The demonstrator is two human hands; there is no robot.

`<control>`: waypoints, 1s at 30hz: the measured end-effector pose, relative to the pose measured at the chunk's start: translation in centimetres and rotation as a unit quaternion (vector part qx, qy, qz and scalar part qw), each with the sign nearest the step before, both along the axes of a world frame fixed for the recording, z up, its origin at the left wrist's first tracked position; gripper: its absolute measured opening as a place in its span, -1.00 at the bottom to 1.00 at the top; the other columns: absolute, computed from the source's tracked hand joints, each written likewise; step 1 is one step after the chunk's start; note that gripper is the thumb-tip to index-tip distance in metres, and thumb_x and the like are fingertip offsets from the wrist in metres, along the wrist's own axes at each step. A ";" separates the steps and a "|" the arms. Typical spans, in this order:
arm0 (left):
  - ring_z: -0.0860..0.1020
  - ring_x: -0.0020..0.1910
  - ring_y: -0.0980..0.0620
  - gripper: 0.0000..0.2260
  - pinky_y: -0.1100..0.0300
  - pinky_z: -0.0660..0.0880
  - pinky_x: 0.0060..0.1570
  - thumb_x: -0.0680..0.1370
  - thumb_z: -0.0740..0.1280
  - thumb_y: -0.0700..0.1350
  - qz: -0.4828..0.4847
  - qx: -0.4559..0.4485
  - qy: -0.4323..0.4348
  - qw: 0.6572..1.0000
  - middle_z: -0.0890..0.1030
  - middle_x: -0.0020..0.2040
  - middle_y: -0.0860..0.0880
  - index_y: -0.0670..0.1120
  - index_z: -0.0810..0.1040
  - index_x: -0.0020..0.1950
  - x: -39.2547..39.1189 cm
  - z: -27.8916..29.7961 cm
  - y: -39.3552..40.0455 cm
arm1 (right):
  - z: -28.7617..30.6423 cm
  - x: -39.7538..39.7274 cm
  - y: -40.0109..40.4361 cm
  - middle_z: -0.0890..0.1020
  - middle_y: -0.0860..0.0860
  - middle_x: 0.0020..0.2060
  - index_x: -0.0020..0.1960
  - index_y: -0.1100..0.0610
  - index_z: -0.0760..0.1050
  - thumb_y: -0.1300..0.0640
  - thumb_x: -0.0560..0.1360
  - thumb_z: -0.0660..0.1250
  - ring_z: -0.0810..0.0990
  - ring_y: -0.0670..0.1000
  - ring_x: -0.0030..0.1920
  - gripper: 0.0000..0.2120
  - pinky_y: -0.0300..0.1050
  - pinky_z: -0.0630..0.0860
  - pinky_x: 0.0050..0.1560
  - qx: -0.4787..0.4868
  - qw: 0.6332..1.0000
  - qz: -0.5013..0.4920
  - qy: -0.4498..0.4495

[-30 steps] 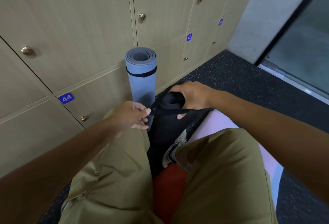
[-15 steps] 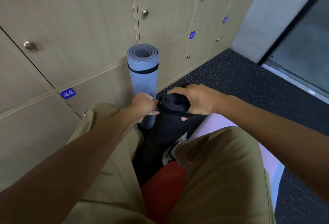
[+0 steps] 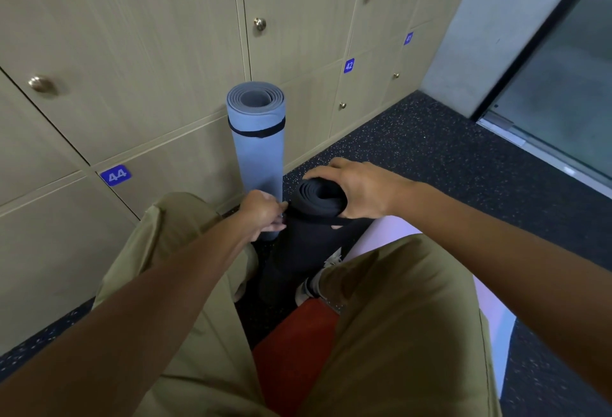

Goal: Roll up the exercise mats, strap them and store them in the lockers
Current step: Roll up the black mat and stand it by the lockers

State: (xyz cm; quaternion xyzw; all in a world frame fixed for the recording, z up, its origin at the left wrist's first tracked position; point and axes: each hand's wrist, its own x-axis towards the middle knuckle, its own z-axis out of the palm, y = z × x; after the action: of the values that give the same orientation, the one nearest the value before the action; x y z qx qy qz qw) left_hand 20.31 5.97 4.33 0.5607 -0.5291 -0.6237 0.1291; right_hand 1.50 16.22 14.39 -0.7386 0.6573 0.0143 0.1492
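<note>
The right hand curls over the top of the rolled black mat, standing upright between the knees. The left hand pinches the black strap at the roll's left side; its fingertips are hidden. The mat's lower end is lost in shadow. Just beyond, the strapped blue mat stands against the lockers.
</note>
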 end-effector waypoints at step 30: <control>0.15 0.61 0.04 -0.27 0.01 0.33 0.44 0.61 -0.11 0.37 -0.327 -0.518 -0.125 0.780 0.16 0.66 0.01 0.07 -0.24 0.68 -0.2 6.0 0.8 | -1.7 2.6 -3.8 0.41 0.10 0.32 0.59 0.21 0.05 0.05 0.40 0.52 0.52 0.07 0.21 -0.06 -0.08 0.52 0.25 0.006 0.991 -0.058 -0.125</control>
State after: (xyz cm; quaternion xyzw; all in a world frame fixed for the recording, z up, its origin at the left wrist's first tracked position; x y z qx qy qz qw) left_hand 20.16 6.74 10.29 0.2757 -0.9355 -0.1848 0.1212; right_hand 4.10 12.42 12.70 -0.6947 0.6749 -0.0826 0.2347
